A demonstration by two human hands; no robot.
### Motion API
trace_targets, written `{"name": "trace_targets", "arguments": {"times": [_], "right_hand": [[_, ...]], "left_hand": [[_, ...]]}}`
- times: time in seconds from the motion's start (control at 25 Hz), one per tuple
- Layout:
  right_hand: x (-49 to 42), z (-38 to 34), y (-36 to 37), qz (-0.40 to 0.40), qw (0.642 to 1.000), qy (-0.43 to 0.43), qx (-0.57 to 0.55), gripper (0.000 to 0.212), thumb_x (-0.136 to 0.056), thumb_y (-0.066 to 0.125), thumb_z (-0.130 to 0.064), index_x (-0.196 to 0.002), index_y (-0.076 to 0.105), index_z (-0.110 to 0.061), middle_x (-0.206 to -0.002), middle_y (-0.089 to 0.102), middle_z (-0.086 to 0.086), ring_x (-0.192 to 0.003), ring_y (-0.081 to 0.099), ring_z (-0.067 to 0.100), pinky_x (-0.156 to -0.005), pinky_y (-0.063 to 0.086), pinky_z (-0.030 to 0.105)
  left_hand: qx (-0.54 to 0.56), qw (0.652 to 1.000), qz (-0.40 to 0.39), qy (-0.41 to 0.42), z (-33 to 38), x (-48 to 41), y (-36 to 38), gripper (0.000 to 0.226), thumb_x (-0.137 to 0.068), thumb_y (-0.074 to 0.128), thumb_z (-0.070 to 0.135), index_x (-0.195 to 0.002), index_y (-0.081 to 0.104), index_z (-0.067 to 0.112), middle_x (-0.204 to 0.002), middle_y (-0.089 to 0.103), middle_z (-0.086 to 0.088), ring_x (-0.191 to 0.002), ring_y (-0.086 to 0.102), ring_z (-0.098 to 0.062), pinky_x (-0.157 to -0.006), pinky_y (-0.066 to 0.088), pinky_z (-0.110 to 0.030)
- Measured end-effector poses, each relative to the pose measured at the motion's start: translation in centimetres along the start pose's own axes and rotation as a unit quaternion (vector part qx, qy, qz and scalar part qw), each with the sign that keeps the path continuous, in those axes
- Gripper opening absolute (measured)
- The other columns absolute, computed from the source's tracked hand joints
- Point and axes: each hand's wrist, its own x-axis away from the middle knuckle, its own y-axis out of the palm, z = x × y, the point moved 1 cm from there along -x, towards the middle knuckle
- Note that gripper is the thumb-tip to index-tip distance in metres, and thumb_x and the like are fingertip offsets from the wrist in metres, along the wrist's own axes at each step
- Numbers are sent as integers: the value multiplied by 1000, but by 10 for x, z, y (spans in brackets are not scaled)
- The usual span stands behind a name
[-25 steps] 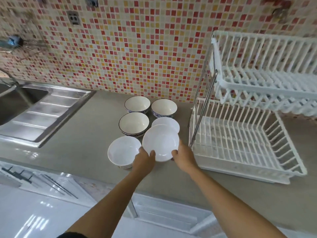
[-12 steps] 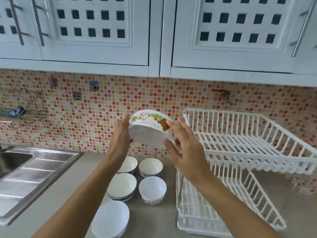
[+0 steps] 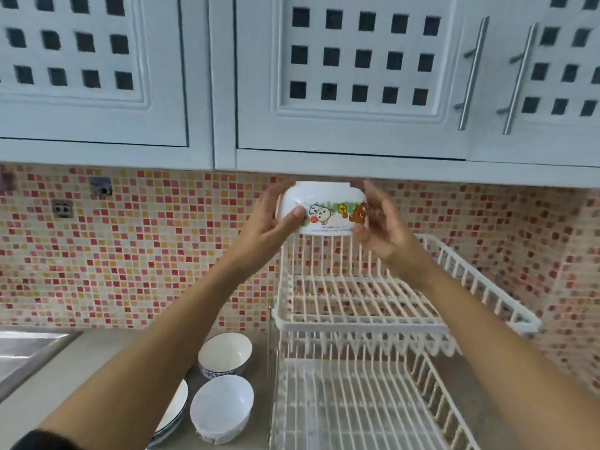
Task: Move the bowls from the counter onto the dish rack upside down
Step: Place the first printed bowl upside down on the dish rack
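The upper tier of the dish rack (image 3: 363,300) lies bare across its whole slatted floor, open from above; its raised wire sides fence the back and right edge; the lower tier (image 3: 357,414) is bare too, but the upper tier overhangs its rear part, so only the front stands open from above; overhead, the wall cabinets (image 3: 350,92) hang low, their underside close above the cartoon bowl (image 3: 321,207); left of the rack, three bowls (image 3: 224,407) crowd the counter (image 3: 78,362) near its post; further left the counter runs clear toward the sink (image 3: 22,349).
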Motion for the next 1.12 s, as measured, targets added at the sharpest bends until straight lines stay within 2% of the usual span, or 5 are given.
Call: {"name": "trace_targets", "arguments": {"times": [0.16,0.32,0.64,1.0,1.12], "right_hand": [[-11,56,-44,-80,985,88,123,92,-70,69,-42,-147,18,-37,-154,25,-5,-133,35,7,-112,34,29],[-31,119,-56,-183,948,122,232,97,-74,72,-45,-149,12,-32,-157,15,-7,-139,26,10,-117,28,36],[-27,151,-37,-291,871,125,375,101,-81,63,-52,-150,-6,-28,-159,0,-5,-145,15,22,-117,22,38],[-28,143,-40,-304,840,132,429,108,-75,64,-60,-150,-8,-28,-159,-2,-5,-145,15,22,-116,26,41],[-34,121,-41,-303,828,128,454,106,-78,68,-36,-149,-11,-29,-159,-11,-7,-147,2,18,-118,21,41]], "left_hand": [[-147,980,-118,-71,-31,-39,24,72,-75,73,44,-130,28,34,-131,49,-5,-100,65,-20,-76,61,-29],[-302,926,-186,-129,-70,-73,47,104,-67,80,45,-147,14,31,-148,34,-9,-125,47,-30,-100,49,-42],[-433,827,-295,-205,-102,-69,63,95,-68,78,46,-143,24,23,-136,50,-7,-114,53,-26,-93,46,-34],[-438,818,-309,-208,-97,-69,65,107,-71,75,49,-151,6,28,-156,27,-5,-133,42,-29,-108,39,-42],[-422,851,-271,-155,-69,-65,58,98,-81,66,48,-152,4,22,-161,12,-4,-141,33,-28,-114,29,-41]]}}
